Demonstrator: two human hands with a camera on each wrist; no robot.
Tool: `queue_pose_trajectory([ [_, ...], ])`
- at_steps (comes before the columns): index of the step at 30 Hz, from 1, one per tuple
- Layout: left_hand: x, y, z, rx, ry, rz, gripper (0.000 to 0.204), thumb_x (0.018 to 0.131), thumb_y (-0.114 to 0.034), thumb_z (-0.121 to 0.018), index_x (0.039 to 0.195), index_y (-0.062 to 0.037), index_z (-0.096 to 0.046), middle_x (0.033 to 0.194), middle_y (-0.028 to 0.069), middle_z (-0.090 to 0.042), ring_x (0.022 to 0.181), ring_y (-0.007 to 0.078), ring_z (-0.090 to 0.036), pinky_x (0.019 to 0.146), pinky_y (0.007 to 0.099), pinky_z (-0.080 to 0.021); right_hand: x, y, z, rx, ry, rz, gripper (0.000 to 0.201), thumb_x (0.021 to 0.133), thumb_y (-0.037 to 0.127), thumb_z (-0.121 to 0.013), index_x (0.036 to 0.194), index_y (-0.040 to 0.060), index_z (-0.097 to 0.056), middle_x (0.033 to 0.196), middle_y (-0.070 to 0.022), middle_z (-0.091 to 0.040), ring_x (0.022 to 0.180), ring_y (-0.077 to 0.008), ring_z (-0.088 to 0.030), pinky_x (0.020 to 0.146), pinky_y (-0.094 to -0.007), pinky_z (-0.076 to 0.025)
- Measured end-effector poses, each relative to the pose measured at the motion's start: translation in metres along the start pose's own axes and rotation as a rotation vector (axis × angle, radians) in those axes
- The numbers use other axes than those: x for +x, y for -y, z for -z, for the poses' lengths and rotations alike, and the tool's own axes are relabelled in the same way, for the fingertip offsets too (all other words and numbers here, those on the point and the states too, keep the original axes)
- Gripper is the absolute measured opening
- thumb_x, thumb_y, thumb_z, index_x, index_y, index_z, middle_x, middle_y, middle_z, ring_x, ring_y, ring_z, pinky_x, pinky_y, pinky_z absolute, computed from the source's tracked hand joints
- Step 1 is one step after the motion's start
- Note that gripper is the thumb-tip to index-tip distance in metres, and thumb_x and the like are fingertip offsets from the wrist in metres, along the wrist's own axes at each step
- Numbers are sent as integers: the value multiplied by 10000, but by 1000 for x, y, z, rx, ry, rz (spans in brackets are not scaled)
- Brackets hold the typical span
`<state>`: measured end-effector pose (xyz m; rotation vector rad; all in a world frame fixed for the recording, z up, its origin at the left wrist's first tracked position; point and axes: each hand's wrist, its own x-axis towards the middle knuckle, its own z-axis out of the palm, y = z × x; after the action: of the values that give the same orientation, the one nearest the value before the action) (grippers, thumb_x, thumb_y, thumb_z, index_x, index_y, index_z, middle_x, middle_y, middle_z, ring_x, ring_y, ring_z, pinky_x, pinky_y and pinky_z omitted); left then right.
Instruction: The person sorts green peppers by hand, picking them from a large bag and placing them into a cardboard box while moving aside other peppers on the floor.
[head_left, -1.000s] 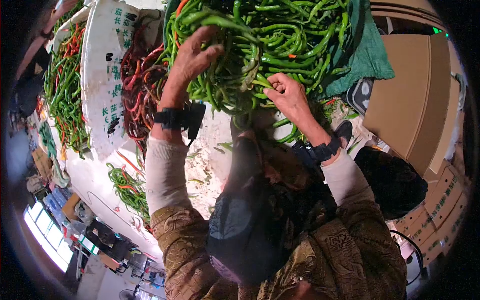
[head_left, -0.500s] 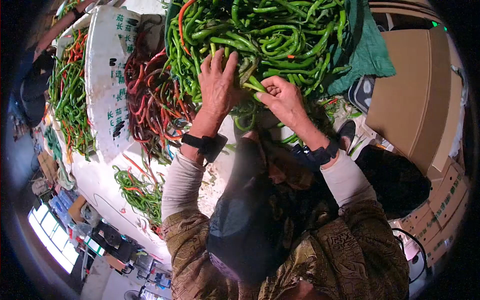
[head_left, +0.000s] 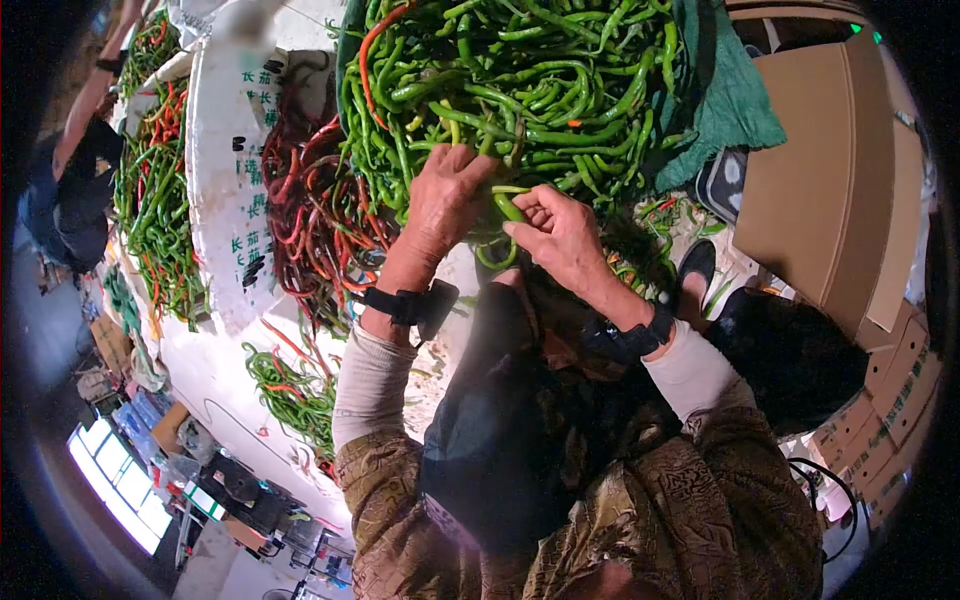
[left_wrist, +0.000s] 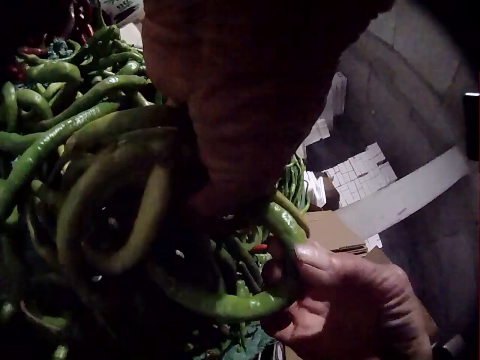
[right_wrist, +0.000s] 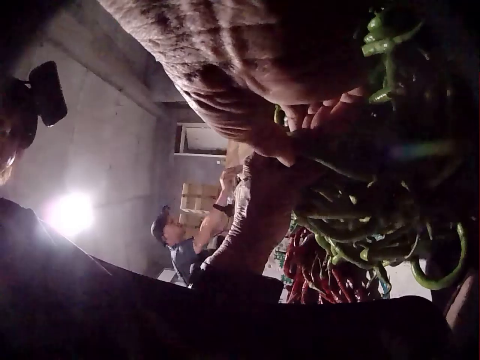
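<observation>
The right hand (head_left: 568, 245) pinches a green pepper (head_left: 508, 207) by the thumb and fingers, in front of the heap of green peppers (head_left: 590, 90). Beside it, the left hand (head_left: 442, 198) has its fingers bent over green peppers at the heap's near edge; its fingertips are hidden. In the left wrist view the left hand (left_wrist: 240, 82) is dark above curled peppers (left_wrist: 146, 217), and the right hand (left_wrist: 349, 296) holds a curved green one (left_wrist: 232, 306). The right wrist view shows the right hand (right_wrist: 232, 64) close up, its fingertips partly hidden.
Red peppers (head_left: 310, 190) lie left of the heap, beside a printed white sack (head_left: 222, 190). Farther left are mixed peppers (head_left: 160, 200) and another person's arm (head_left: 85, 110). Cardboard (head_left: 800, 170) stands at the right, with a green cloth (head_left: 735, 100) near it.
The left hand came down from the upper left onto the heap's near edge, and its fingers have bent. The right hand has moved slightly down, toward the body, with a pepper in it.
</observation>
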<state>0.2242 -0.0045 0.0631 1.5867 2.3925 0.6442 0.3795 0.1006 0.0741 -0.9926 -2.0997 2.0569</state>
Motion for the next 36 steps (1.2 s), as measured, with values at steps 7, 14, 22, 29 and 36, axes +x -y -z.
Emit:
queue_pose_trajectory([
  [7,3,-29,40,-197,-45,-20,336,621,8,-662,942,-79,-620,771,110,-505,754,314,-551,623,400,-457,-25,35,41,2,52,84,342,770,47,-714,1089,3,-597,997,-56,-606,856,-94,-550,696,-222,-462],
  [14,9,-69,114,-344,-70,42,391,572,85,-676,944,-29,-629,811,112,-549,715,290,-581,622,338,-467,-50,68,92,151,29,26,349,793,90,-706,1117,25,-594,1017,-45,-613,843,-96,-550,709,-235,-464],
  [22,9,-94,231,-658,-349,326,287,687,54,-633,971,24,-606,857,14,-635,769,62,-550,708,209,-457,-64,84,96,236,56,53,254,843,0,-636,1092,-5,-585,910,8,-597,770,-50,-525,692,-189,-444],
  [29,-15,-37,335,-546,-604,346,229,728,10,-626,955,27,-642,845,41,-658,750,108,-603,688,238,-493,-68,72,87,164,56,67,273,826,31,-652,1087,-11,-584,939,-11,-587,810,-54,-515,734,-203,-441],
  [36,-62,105,439,-753,-880,235,256,786,60,-648,1025,-33,-643,935,48,-665,807,166,-651,758,310,-549,-61,53,65,98,83,-32,272,816,53,-667,1072,-2,-594,947,-28,-601,827,-67,-537,762,-217,-457],
])
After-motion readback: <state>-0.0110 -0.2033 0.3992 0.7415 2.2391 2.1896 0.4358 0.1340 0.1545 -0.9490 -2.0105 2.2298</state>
